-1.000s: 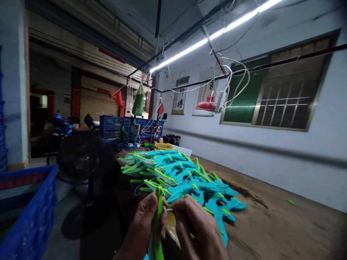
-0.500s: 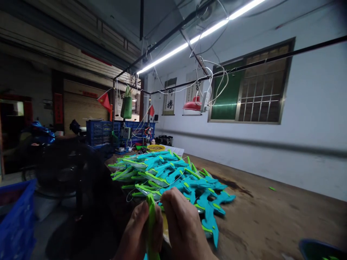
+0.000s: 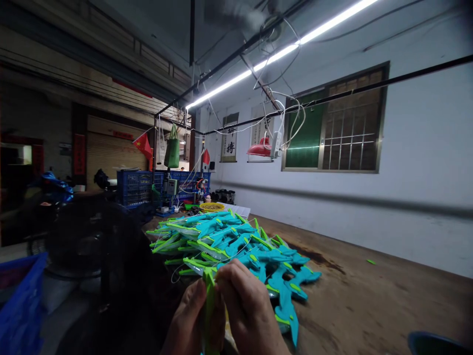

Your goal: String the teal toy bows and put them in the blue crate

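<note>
Crate walls, blue and big, fill my low left corner. Farther back, a red flag hangs by a pole, and more blue crates stand under it. Next is a green bag, hanging up high. Close to me, my left hand is closed around a bright green piece, which stands up with its top poking out. A yellow bowl of little things sits far back on the table. In front of it lies a big heap of blue and green pieces, just past my hands. My right hand is curled up by the green piece's top; its fingertips are hidden, so I can't tell what they pinch. On the right lies a tiny green scrap.
</note>
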Action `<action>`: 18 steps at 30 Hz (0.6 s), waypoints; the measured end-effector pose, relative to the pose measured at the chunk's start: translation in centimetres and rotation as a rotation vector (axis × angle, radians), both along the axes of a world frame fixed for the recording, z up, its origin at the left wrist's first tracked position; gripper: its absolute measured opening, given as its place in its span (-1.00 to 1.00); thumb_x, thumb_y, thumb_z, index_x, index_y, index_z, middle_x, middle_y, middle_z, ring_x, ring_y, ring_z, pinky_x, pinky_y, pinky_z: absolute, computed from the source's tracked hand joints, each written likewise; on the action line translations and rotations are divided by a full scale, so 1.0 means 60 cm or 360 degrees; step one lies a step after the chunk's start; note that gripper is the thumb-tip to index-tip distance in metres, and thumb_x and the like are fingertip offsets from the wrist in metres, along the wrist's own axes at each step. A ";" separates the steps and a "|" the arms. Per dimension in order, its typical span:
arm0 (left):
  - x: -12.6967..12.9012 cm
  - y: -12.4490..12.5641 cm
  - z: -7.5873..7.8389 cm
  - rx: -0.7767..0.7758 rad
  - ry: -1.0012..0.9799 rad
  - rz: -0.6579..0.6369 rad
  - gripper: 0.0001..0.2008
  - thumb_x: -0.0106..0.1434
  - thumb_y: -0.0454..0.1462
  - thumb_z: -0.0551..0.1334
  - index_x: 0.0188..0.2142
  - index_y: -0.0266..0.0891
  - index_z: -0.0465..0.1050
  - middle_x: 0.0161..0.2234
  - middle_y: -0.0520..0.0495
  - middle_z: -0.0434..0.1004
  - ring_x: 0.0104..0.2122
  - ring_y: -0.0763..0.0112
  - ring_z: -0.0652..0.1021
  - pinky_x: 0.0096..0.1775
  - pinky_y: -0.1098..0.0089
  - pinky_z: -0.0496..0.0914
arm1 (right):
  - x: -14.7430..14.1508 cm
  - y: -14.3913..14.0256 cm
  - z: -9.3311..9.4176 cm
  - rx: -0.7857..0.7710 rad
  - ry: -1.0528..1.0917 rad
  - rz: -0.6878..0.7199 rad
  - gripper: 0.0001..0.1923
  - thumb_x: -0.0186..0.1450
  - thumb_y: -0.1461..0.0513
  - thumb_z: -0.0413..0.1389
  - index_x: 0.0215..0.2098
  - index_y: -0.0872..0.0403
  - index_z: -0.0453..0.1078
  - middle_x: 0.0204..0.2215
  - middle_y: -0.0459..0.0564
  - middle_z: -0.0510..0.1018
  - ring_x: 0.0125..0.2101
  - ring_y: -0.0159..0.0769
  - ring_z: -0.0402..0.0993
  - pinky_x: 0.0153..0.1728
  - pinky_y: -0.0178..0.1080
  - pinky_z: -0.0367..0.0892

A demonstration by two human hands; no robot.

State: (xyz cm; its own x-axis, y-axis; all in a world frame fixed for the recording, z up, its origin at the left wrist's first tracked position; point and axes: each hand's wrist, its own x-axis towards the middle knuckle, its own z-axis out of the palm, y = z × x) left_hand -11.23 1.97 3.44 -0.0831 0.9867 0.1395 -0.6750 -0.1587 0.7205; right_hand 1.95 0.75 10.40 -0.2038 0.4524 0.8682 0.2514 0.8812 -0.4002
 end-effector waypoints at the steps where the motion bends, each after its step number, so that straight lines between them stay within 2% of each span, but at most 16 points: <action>1: -0.001 0.000 0.000 -0.0002 0.0036 0.0042 -0.56 -0.03 0.02 0.54 -0.35 -0.26 0.55 -0.47 0.03 0.58 -0.45 0.41 0.55 -0.35 0.46 0.44 | 0.001 0.001 0.000 0.0005 -0.0019 0.0011 -0.72 0.44 0.30 -0.05 -0.45 0.06 0.27 -0.49 -0.13 0.30 -0.50 -0.42 0.27 -0.50 -0.42 0.20; 3: -0.003 -0.003 0.003 -0.0015 0.0094 0.0080 -0.51 -0.04 0.08 0.52 -0.37 -0.27 0.54 -0.49 0.02 0.56 -0.44 0.40 0.54 -0.32 0.44 0.45 | 0.004 0.005 -0.002 -0.0013 -0.0078 0.0011 -0.73 0.44 0.30 -0.01 -0.43 0.08 0.36 -0.45 -0.10 0.32 -0.47 -0.41 0.31 -0.49 -0.41 0.23; 5: -0.002 -0.006 0.009 0.0007 0.0112 -0.0003 -0.51 0.00 0.09 0.50 -0.37 -0.27 0.53 -0.54 0.04 0.51 -0.48 0.43 0.50 -0.33 0.44 0.43 | 0.007 0.008 -0.003 -0.0032 -0.0130 -0.0007 -0.76 0.43 0.32 0.02 -0.37 0.07 0.43 -0.44 -0.10 0.34 -0.46 -0.40 0.34 -0.47 -0.41 0.26; 7: 0.000 -0.007 0.016 0.0050 0.0112 -0.0123 -0.54 0.04 0.08 0.48 -0.43 -0.27 0.51 -0.61 0.08 0.40 -0.58 0.50 0.41 -0.43 0.47 0.36 | 0.010 0.010 -0.003 0.0005 -0.0139 -0.0031 -0.81 0.41 0.36 0.03 -0.25 0.05 0.48 -0.44 -0.12 0.36 -0.46 -0.40 0.36 -0.46 -0.41 0.28; 10: 0.006 -0.006 0.025 0.0089 0.0060 -0.0285 -0.53 0.07 0.09 0.46 -0.47 -0.29 0.48 -0.68 0.11 0.26 -0.66 0.57 0.28 -0.57 0.49 0.21 | 0.010 0.011 -0.001 0.0038 -0.0171 -0.0042 -0.73 0.35 0.41 0.03 -0.05 0.02 0.40 -0.45 -0.17 0.38 -0.49 -0.41 0.35 -0.47 -0.43 0.28; 12: 0.009 -0.004 0.032 0.0125 0.0061 -0.0343 -0.50 0.08 0.14 0.42 -0.41 -0.28 0.51 -0.67 0.10 0.24 -0.66 0.55 0.28 -0.58 0.50 0.19 | 0.008 0.014 -0.002 0.0064 -0.0184 -0.0039 -0.79 0.37 0.38 0.02 -0.09 0.01 0.35 -0.46 -0.18 0.39 -0.51 -0.42 0.34 -0.49 -0.43 0.28; 14: 0.011 0.000 0.042 0.0196 0.0132 -0.0322 -0.51 0.08 0.14 0.42 -0.37 -0.26 0.54 -0.63 0.06 0.29 -0.62 0.49 0.34 -0.55 0.48 0.26 | 0.004 0.021 -0.004 0.0169 -0.0188 -0.0073 -0.88 0.42 0.32 -0.03 -0.20 0.01 0.32 -0.46 -0.16 0.38 -0.52 -0.41 0.35 -0.49 -0.43 0.30; 16: 0.010 0.005 0.054 0.0267 0.0220 -0.0244 -0.57 0.06 0.09 0.45 -0.42 -0.23 0.53 -0.56 0.01 0.39 -0.53 0.42 0.42 -0.47 0.44 0.36 | 0.001 0.033 -0.008 0.0330 -0.0213 -0.0194 -0.79 0.48 0.28 -0.10 -0.29 0.01 0.29 -0.49 -0.14 0.34 -0.57 -0.40 0.32 -0.53 -0.43 0.27; 18: 0.008 0.010 0.065 0.0322 0.0279 -0.0200 -0.60 0.05 0.06 0.48 -0.48 -0.21 0.52 -0.52 -0.02 0.44 -0.47 0.36 0.46 -0.38 0.41 0.41 | 0.000 0.047 -0.014 0.0516 -0.0271 -0.0420 -0.72 0.49 0.27 -0.14 -0.35 0.00 0.28 -0.52 -0.12 0.32 -0.64 -0.40 0.27 -0.63 -0.41 0.20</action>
